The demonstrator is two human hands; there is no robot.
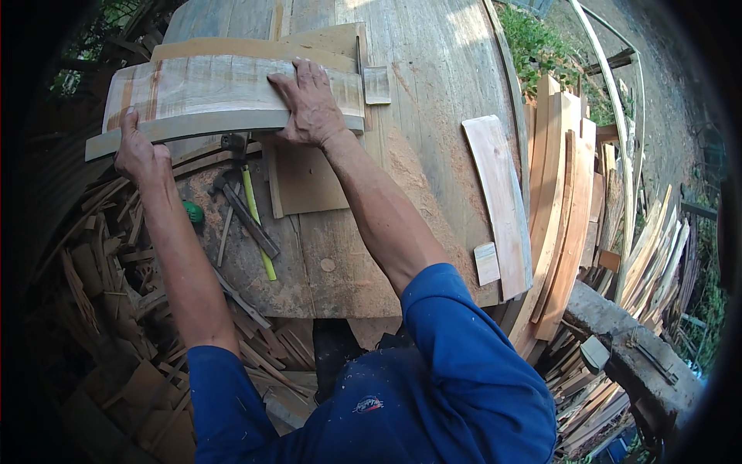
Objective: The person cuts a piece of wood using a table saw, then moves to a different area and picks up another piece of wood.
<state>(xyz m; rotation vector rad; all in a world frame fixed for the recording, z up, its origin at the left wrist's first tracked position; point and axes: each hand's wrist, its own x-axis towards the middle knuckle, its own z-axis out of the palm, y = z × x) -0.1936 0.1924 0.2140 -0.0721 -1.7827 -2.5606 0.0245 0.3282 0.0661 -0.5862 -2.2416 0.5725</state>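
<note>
A pale wooden board [224, 85] lies at the far left of the worktable, with a narrow greyish strip [224, 124] along its near edge. I cannot tell whether the two are joined. My left hand [141, 153] is closed round the strip's left end, its thumb on top. Near the right end, my right hand [311, 108] lies over strip and board with its fingers stretched apart. Beneath and behind them are a brown panel [328, 39] and a flat brown piece [309, 182]. A hammer with a yellow handle [255, 213] and a dark-handled hammer [251, 220] lie nearer to me.
Sawdust covers parts of the worktable [340, 267]. Small wooden blocks [377, 85] and a long pale board [498, 201] rest on it. Curved planks [556, 209] stand past its right edge. Scrap wood [139, 340] is heaped at lower left, near a green object [193, 213].
</note>
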